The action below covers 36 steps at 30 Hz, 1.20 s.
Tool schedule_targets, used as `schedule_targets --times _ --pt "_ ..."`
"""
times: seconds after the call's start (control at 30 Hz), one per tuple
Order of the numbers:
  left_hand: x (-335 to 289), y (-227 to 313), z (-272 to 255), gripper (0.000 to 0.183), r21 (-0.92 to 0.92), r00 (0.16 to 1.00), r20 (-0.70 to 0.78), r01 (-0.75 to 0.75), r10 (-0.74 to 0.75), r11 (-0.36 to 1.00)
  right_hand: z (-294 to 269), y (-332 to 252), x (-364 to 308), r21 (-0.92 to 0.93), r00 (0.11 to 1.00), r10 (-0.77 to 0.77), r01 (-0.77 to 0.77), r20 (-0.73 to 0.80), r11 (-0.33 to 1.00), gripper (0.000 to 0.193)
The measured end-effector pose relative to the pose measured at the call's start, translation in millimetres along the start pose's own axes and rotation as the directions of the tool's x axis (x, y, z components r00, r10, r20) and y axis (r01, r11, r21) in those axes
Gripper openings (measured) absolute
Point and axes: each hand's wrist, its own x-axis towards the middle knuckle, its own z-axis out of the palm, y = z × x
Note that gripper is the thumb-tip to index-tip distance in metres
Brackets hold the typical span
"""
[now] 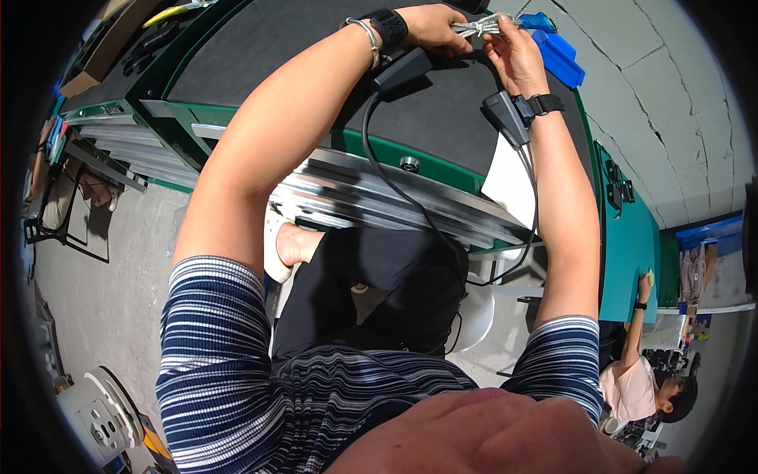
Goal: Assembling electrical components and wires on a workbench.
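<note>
- At left, the flat, dark grey bench mat with a green rim extends rightward beneath both hands.
- The left hand, a black strap and pale bangle at its wrist, has its fingers bent around the bundle's left end, gripping it; the fingertips are partly hidden.
- Between the hands, above the mat's far right part, is the slim bundle of shiny, silver-white, cable-like strands. Its long axis runs left to right, the right end slightly farther away.
- It looks light, bendy and rather slick, so the gathered middle seems the surest hold; loose strands could slide or kink.
- The right hand pinches the bundle's right part between thumb and forefinger, other fingers curled.
- Just right sits a crumpled-looking blue piece; whether it joins the bundle, I cannot tell.
- Farthest right is an angular blue plastic bin.
</note>
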Motion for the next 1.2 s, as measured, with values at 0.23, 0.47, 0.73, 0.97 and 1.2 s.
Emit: schedule_targets --times 0.23,0.47,0.73,0.97,1.2 --pt "3.4 -0.4 -2.4 0.036 0.026 0.996 0.093 0.013 -0.016 1.000 -5.7 1.7 2.2 -0.018 0.979 0.162 -0.161 0.128 0.987 0.041" --pt "4.4 -3.5 -1.4 0.040 0.124 0.998 0.054 0.032 -0.038 0.992 -6.4 2.7 -0.1 -0.303 0.974 0.210 -0.174 0.090 0.937 0.050" --pt "0.6 0.6 -2.3 0.046 0.183 0.998 0.056 0.010 -0.021 0.983 -6.1 3.2 -0.7 -0.307 0.972 0.208 -0.166 0.112 0.937 0.046" --pt "-0.2 6.3 -4.7 0.049 0.099 0.995 0.083 0.048 -0.056 0.994 -6.0 1.1 1.3 -0.172 0.964 0.252 -0.235 0.088 0.957 0.046" --pt "1.7 1.6 -4.8 0.049 0.063 0.992 0.113 0.042 -0.049 0.997 -5.9 2.5 1.6 -0.260 0.968 0.233 -0.202 0.096 0.944 0.045"
